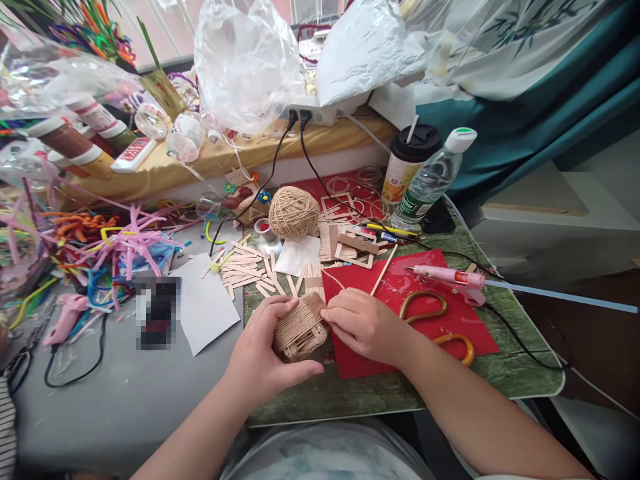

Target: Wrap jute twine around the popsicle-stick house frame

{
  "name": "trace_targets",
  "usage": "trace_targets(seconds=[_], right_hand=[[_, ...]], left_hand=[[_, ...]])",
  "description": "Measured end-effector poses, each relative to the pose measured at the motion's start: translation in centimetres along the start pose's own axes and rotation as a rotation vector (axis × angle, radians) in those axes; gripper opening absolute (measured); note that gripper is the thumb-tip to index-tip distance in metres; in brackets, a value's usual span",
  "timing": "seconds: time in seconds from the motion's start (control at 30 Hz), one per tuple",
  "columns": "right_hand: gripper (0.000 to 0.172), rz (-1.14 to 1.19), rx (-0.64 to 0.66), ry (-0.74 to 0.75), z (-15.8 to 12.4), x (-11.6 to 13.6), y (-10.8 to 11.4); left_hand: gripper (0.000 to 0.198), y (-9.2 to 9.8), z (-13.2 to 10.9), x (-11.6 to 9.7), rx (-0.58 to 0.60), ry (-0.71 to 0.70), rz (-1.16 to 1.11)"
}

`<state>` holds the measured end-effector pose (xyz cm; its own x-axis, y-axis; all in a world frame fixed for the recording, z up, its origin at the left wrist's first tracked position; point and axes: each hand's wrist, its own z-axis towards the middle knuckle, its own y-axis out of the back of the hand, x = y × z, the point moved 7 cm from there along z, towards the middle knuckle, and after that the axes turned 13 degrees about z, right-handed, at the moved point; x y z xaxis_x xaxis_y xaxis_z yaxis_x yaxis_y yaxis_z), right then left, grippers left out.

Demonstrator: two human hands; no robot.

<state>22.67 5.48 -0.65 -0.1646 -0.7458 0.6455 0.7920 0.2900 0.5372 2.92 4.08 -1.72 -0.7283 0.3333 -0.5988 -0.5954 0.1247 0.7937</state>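
My left hand [263,353] cups a small house-shaped block wrapped in jute twine [300,328], thumb under it and fingers curled over its top. My right hand [363,323] presses against the block's right side, its fingertips pinched on the twine there. A thin strand of twine [336,280] runs up from the hands toward the ball of jute twine [293,212] farther back. Both hands sit over the left edge of a red sheet [400,293] on the green wood-print mat [505,373].
Yellow-handled scissors [440,323] and a pink glue gun [453,277] lie on the red sheet. Loose wooden craft sticks [245,270] and stick frames [355,243] lie behind the hands. A cup [407,167], a bottle [433,177], pipe cleaners [115,243] and white paper [205,303] surround them.
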Motion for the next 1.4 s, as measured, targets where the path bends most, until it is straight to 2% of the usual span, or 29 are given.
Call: trace_targets(seconds=[0.03,0.1,0.2,0.27,0.4,0.5,0.63,0.73,0.83,0.93,1.03,1.1,1.17,1.3,1.4], right_hand=[[0.016,0.045,-0.016,-0.006,0.0,-0.1,0.1],[0.014,0.198,-0.067,-0.042,-0.2,-0.7,0.4],[0.009,0.434,-0.181,-0.183,-0.5,-2.2,1.1],[0.007,0.501,-0.239,-0.272,-0.8,-2.9,1.3],[0.009,0.518,-0.284,-0.284,-0.8,-2.8,1.5],[0.008,0.523,-0.305,-0.267,-0.8,-2.7,1.5],[0.007,0.507,-0.318,-0.265,-0.7,-2.6,1.6],[0.007,0.462,-0.322,-0.22,-0.4,-2.0,1.8],[0.008,0.386,-0.338,-0.185,-0.1,-1.2,1.5],[0.01,0.32,-0.348,-0.158,0.3,-0.2,0.7],[0.013,0.253,-0.328,-0.132,0.8,0.8,-0.4],[0.015,0.213,-0.301,-0.127,1.0,1.3,-1.0],[0.017,0.187,-0.284,-0.12,1.1,1.5,-1.4],[0.016,0.136,-0.285,-0.12,1.2,1.4,-1.3],[0.016,0.13,-0.303,-0.126,1.1,1.3,-0.7]], left_hand=[[0.082,0.0,0.0,0.1,0.012,0.017,0.033],[0.078,0.0,-0.2,0.4,0.008,0.052,0.041],[0.071,0.1,-0.5,0.8,-0.049,0.058,-0.072],[0.068,0.0,-0.7,1.3,-0.098,0.065,-0.151],[0.068,-0.4,-1.0,2.2,-0.189,0.072,-0.223],[0.07,-1.5,-1.4,2.9,-0.236,0.079,-0.278],[0.075,-3.7,-2.1,3.7,-0.259,0.119,-0.346],[0.072,-4.4,-2.2,3.1,-0.251,0.073,-0.331],[0.066,-2.6,-2.1,1.2,-0.247,-0.03,-0.228],[0.076,0.3,-1.6,-0.7,-0.192,-0.011,0.006],[0.092,2.1,-0.7,-2.3,-0.037,0.039,0.239],[0.097,2.7,0.1,-3.2,0.014,0.031,0.377],[0.089,2.9,0.8,-3.7,0.048,0.023,0.491],[0.059,3.0,1.6,-3.4,0.115,0.018,0.596],[0.058,3.4,1.2,-3.1,0.111,-0.002,0.549]])
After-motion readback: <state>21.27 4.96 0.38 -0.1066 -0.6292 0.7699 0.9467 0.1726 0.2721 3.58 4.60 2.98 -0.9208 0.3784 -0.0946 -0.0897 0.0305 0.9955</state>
